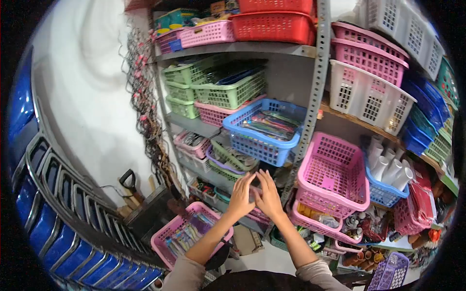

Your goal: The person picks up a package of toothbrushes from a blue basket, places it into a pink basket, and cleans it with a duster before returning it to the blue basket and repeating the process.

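Both my hands are raised in front of the shelves, fingertips close together and palms facing. My left hand [241,196] has its fingers stretched upward and holds nothing. Beside it, my right hand [267,195] is likewise stretched out, with nothing visible in it. Just above and behind them a blue basket [268,150] of packaged items rests on the shelf. Green baskets [228,94] are stacked to its upper left. Below my left forearm is a pink basket [162,242] with colourful packets.
Stacked blue chairs [63,233] with metal frames line the left side. A perforated metal post [310,106] divides the shelving. Right of it are an empty-looking pink basket [335,169], white rolls [381,167] and a white basket [364,94]. A purple basket [391,271] stands lower right.
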### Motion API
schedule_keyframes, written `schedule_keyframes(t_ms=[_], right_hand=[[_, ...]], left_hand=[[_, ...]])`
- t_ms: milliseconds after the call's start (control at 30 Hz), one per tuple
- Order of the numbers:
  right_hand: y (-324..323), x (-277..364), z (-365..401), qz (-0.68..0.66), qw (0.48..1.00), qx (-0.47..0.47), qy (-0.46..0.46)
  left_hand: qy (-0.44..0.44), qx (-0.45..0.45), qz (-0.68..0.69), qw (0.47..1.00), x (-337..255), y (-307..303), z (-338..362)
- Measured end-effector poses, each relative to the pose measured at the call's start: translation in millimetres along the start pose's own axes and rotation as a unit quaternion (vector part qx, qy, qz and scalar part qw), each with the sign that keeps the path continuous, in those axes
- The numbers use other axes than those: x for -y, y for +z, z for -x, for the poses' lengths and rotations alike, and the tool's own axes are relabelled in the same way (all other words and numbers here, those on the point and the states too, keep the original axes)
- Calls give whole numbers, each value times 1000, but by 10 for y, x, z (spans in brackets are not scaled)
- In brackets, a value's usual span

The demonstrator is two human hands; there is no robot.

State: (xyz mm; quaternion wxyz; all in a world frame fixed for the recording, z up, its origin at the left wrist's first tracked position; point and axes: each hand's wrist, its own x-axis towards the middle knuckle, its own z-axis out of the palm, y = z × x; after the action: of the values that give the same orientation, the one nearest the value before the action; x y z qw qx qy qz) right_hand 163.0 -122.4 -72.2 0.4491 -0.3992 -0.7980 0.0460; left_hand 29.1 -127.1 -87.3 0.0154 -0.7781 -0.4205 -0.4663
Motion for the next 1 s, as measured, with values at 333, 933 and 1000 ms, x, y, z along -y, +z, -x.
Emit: schedule_keyframes(t_ms=[333,933,1000], right_hand=[[1366,90,855,-168,958,216,87],[2625,-52,2096,-81,937,340,22],[2558,26,2060,-47,948,316,9]], left_hand=[[-237,3,-8,971,296,-333,1655],[-542,-83,-103,830,774,-437,4135],[-555,-49,-163,814,868,-462,4264]])
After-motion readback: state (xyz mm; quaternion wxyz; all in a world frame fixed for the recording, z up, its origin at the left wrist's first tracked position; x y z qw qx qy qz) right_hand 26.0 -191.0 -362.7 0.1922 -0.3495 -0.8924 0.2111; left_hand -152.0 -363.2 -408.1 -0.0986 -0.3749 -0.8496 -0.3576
